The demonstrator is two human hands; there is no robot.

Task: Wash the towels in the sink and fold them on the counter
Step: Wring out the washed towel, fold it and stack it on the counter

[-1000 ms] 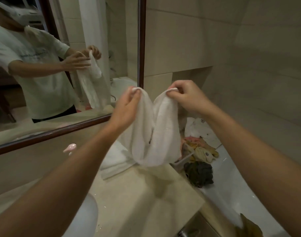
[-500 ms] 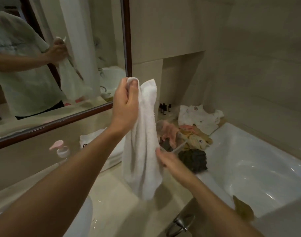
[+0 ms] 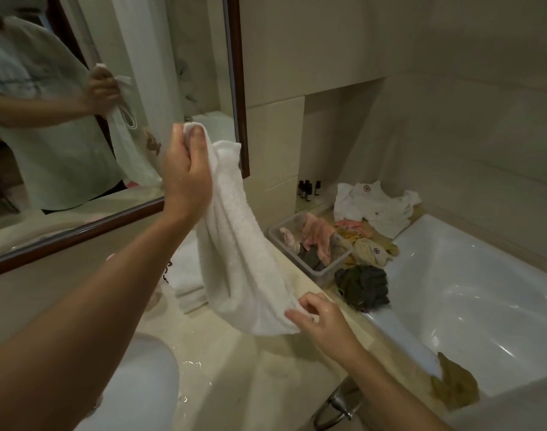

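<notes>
Folding step under way: the left hand (image 3: 185,169) grips the top corners of the white terry towel (image 3: 238,259), hanging above the wet beige stone bench (image 3: 235,368), while the right hand's (image 3: 322,318) fingers pinch its lower edge. Next, that edge probably needs lifting level.

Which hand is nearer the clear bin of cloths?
Right. The right hand pinches the towel's bottom edge just below the bin; the left hand grips the towel's top, farther off.

Bathroom, bathtub (image 3: 471,293), mirror (image 3: 238,88), sink (image 3: 147,377)
</notes>
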